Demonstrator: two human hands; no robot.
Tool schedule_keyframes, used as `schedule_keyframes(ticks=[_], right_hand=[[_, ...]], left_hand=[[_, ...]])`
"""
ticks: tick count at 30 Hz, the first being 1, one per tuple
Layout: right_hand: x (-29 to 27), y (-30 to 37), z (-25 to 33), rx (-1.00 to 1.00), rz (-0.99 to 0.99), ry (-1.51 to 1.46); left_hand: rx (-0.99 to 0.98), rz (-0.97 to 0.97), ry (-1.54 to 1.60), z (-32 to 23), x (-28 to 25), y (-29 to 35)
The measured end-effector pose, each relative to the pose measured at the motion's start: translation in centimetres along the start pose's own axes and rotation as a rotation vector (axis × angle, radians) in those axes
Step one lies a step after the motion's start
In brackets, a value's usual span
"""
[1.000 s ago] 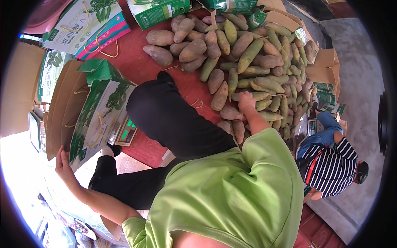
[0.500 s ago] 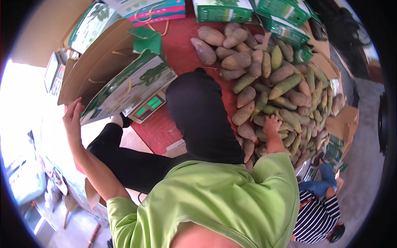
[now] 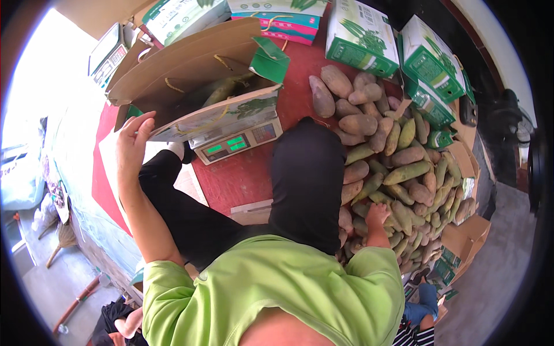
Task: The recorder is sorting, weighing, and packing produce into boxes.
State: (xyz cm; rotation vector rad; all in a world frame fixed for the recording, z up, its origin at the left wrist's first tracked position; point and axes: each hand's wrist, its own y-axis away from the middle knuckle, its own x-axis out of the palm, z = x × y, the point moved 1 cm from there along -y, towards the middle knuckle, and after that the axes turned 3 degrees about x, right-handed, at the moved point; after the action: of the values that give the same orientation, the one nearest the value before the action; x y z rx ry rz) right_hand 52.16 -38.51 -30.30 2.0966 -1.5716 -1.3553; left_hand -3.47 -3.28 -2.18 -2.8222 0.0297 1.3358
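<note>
While your L hand (image 3: 136, 132) is part-curled at the near-L corner of the box (image 3: 184, 57) (grip unclear), your R hand (image 3: 378, 215) is loosely closed on the roots (image 3: 405, 172), ctr-right; can't tell if it's got one. Step's prob. picking for the box, upper L on the scale (image 3: 238, 144), min. one root inside; next move calls for a firm hold on one. Surface (image 3: 222, 187)'s red, scuffed; broom (image 3: 62, 241) on grey floor (image 3: 40, 282), lower L; striped co-worker (image 3: 414, 335), lower R.

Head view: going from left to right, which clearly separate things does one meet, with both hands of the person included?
Broom → left hand → electronic scale with green-lit display → right hand → brown cardboard box.
</note>
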Motion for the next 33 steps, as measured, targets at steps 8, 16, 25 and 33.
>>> schedule_keyframes(ticks=[8,16,25,33], right_hand=[[0.4,0.5,-0.3,0.029,0.057,0.004],[-3.7,1.2,-0.6,0.065,0.064,-0.174],[-18.7,2.8,-1.6,-0.314,-0.413,-0.885],[-42.5,14.2,3.2,-0.942,-0.813,-1.022]], left_hand=[[0.229,0.144,-0.115,-0.7,0.8,0.8],[0.306,0.031,-0.403,-1.4,1.2,0.7],[0.315,0.025,-0.397,-1.4,1.1,1.5],[0.327,0.052,-0.399,-1.4,0.9,2.0]])
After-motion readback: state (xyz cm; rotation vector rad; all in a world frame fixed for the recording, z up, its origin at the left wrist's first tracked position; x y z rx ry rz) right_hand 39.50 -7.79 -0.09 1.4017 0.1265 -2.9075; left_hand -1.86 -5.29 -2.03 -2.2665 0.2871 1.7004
